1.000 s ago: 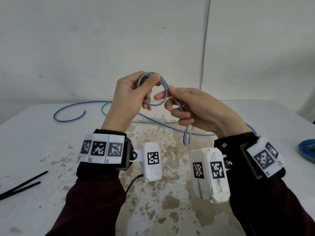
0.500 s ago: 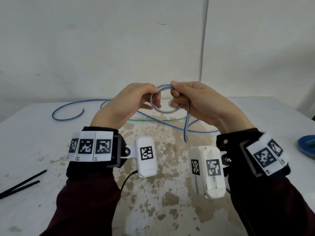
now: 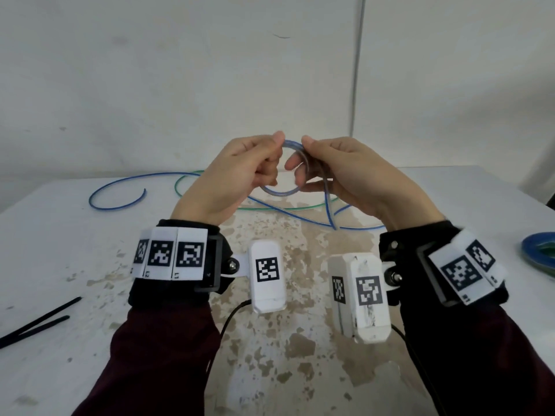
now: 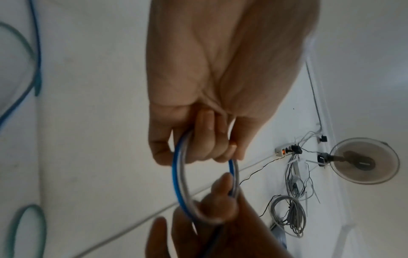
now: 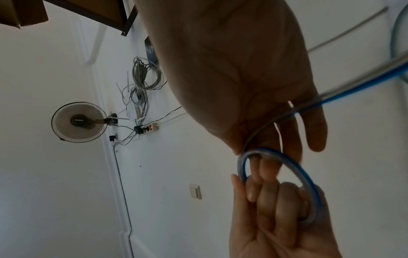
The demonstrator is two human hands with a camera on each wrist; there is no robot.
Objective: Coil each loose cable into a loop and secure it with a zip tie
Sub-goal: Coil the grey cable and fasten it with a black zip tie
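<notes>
Head view: both hands, left hand [image 3: 237, 175] and right hand [image 3: 345, 175], pinch the blue cable [image 3: 279, 192] coil; no legible writing.

I held the coil [image 3: 282, 178] above the table [image 3: 60, 235], my left hand [image 3: 237, 175] on its left side, my right hand [image 3: 345, 175] on its right. The cable's loose length [image 3: 120, 187] lay on the table behind and left of my hands. The zip ties [image 3: 36, 322] lay at the near left edge (well apart from the coil). A dish [image 3: 537, 250] sat at the far right edge.
</notes>
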